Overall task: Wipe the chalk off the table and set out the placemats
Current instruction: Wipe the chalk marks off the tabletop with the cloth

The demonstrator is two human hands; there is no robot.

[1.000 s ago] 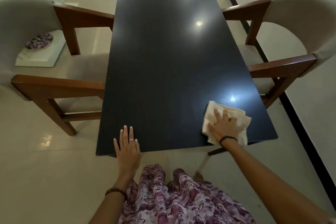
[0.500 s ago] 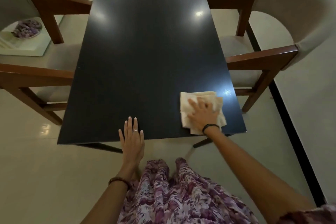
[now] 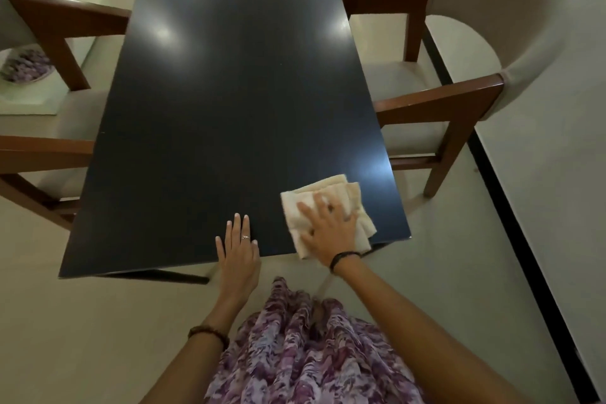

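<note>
The right hand [image 3: 329, 233] lies flat on a folded cream cloth [image 3: 328, 207], fingers spread and straight, pressing it onto the dark desk [image 3: 236, 102] near the corner at about 5 o'clock. The cloth sticks out beyond the fingertips toward 12 o'clock and past the grip's right side. The left hand [image 3: 239, 249] rests palm down with straight fingers on the near desk edge, just beside the cloth at its 9 o'clock, holding nothing.
</note>
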